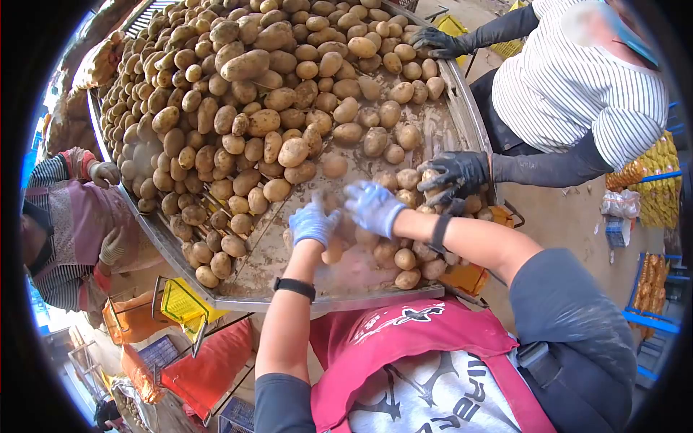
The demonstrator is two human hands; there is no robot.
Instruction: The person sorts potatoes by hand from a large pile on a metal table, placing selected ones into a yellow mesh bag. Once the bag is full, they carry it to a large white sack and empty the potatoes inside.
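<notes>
A big heap of dusty brown potatoes (245, 123) covers most of a metal-edged sorting table (267, 267). My left hand (312, 222), in a light blue glove, is over the front part of the table, its fingers smeared by motion. A loose potato (333, 250) lies just beside its wrist. My right hand (374, 207), gloved alike, hovers close by with its fingers apart and somewhat blurred; I see nothing held in it. To its right, more potatoes (406, 258) are gathered along the table's edge.
Across to the right, a co-worker's black-gloved hand (456, 175) touches potatoes, and the other black glove (435, 42) rests at the far edge. Another person's gloved hand (105, 173) is at the left. Yellow crates (186, 310) and an orange-red sack (211, 364) stand below the table.
</notes>
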